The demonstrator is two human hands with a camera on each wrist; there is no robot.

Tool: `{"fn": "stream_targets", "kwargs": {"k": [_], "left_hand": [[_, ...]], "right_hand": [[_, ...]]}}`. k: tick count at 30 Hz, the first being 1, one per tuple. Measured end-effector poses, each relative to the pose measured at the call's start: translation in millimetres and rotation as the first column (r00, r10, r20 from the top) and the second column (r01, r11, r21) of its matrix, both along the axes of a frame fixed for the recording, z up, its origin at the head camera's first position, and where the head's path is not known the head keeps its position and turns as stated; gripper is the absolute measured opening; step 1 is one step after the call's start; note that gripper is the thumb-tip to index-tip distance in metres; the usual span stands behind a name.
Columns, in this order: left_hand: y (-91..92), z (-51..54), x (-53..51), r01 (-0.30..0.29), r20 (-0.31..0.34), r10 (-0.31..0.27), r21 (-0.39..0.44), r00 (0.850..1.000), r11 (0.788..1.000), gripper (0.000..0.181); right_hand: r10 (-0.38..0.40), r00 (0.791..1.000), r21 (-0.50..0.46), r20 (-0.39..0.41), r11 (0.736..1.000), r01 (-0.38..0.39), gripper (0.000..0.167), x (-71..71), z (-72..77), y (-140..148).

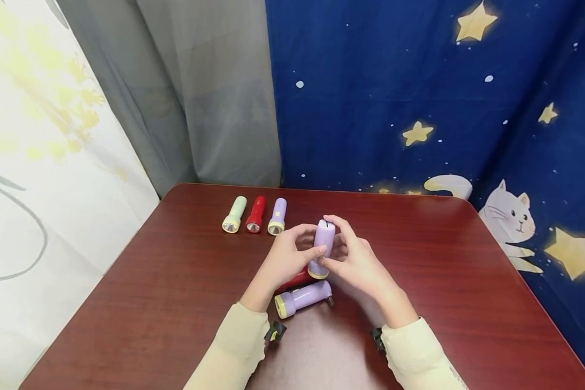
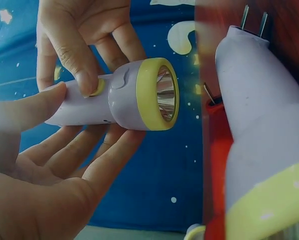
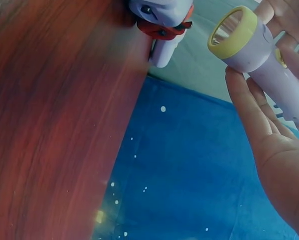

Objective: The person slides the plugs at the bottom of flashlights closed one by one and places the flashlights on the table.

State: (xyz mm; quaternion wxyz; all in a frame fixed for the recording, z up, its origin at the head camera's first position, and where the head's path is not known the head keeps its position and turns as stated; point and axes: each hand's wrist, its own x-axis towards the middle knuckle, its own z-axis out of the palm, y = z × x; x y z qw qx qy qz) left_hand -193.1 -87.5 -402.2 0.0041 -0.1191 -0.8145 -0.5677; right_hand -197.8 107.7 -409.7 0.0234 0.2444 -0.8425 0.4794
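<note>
Both hands hold a purple flashlight (image 1: 324, 238) above the table, its yellow-rimmed lens end pointing down in the head view. My left hand (image 1: 284, 261) grips the barrel from the left, thumb across the near side. From the right, my right hand (image 1: 365, 268) holds it too; in the left wrist view its thumb rests on the yellow switch (image 2: 98, 87). A dark slot shows on the flashlight's tail end. Just below the hands lies another purple flashlight (image 1: 308, 296), with two metal plug prongs (image 2: 254, 21) out of its tail. Behind it a red flashlight (image 1: 292, 280) is partly hidden.
Toward the back of the dark red table (image 1: 175, 271), a mint green flashlight (image 1: 236, 212), a red one (image 1: 257, 212) and a purple one (image 1: 278, 214) lie in a row. Grey and blue curtains (image 1: 351, 108) hang behind the table.
</note>
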Motion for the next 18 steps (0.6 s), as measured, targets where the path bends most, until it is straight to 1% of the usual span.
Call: {"fn": "stream_targets", "kwargs": {"k": [3, 6, 12, 18], "left_hand": [[3.3, 2.6, -1.6, 0.009, 0.003, -0.009, -0.024, 1.0, 1.0, 0.047], [3.2, 7.0, -8.0, 0.01, -0.001, -0.01, -0.034, 1.0, 0.999, 0.047], [4.2, 13.5, -20.3, 0.031, 0.003, -0.031, -0.031, 1.0, 0.999, 0.048], [6.5, 24.5, -27.2, 0.03, -0.033, -0.031, -0.042, 0.999, 0.999, 0.047]], "right_hand": [[-0.016, 1.0, 0.009, -0.001, 1.0, 0.016, 0.088, 1.2, 2.3, 3.5], [-0.013, 1.0, 0.024, -0.021, 1.0, 0.013, 0.086, -3.5, 8.8, 4.1], [-0.001, 1.0, 0.057, -0.031, 0.998, 0.003, 0.084, -12.7, 19.9, 7.3], [-0.011, 0.998, 0.069, -0.059, 0.997, 0.015, 0.083, -20.0, 32.1, 6.8]]}}
